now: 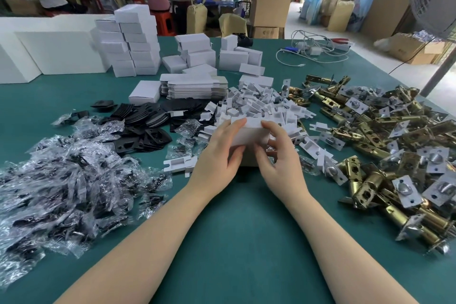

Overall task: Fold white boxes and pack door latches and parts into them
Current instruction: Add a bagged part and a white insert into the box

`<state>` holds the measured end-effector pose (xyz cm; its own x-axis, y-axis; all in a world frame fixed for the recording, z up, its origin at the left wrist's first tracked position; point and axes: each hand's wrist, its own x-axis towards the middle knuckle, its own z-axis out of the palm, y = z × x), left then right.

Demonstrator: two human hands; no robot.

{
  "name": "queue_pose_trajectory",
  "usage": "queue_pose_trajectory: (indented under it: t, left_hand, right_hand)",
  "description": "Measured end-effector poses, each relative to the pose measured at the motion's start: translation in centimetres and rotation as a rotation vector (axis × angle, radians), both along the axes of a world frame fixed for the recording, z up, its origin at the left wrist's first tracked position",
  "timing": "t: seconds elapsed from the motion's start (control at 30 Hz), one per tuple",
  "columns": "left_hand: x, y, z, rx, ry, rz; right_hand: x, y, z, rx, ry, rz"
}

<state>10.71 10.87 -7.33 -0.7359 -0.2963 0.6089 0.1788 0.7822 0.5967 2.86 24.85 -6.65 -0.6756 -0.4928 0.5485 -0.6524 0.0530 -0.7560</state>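
both hands hold one white box (249,134) just above the green table (234,229), at centre. the left hand (219,153) has its grip pinched on the box's left end; the right hand (278,153) pinches its right end. brass door latches (385,145) lie heaped to the right, bagged parts (61,180) to the left.

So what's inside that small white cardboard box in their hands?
Can't be seen: the small white cardboard box shows only closed outer walls, with the left hand and right hand covering its ends.

Both hands, left (217,153) and right (276,153), clasp white box (249,134) over green table (237,242).
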Motion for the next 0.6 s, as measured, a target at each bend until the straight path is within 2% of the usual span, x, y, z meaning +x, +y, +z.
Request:
queue_pose_trajectory:
  t: [0.1, 0.2, 0.3, 0.4, 0.5, 0.6]
  left_hand:
    - [0.2, 0.2, 0.0, 0.024, 0.039, -0.011]
    - [0.1, 0.9, 0.6, 0.217, 0.043, -0.017]
    - [-0.7, 2.2, 1.7, 0.451, 0.086, 0.017]
    - [-1.4, 3.2, 2.2, 0.628, 0.096, -0.040]
    - [-1.3, 3.4, 2.1, 0.675, 0.063, -0.125]
    - [-1.2, 3.3, 1.9, 0.655, 0.032, -0.156]
  right_hand:
    - [-0.1, 0.2, -0.1, 0.001, 0.091, 0.005]
    - [0.0, 0.0, 0.3, -0.045, 0.130, -0.055]
    - [0.0, -0.2, 1.9, -0.088, 0.065, -0.077]
    - [-0.5, 0.3, 3.9, -0.042, -0.069, 0.012]
    - [-1.6, 0.9, 6.4, 0.140, -0.143, 0.128]
    - [-2.9, 1.0, 9.0, 0.390, -0.040, 0.197]
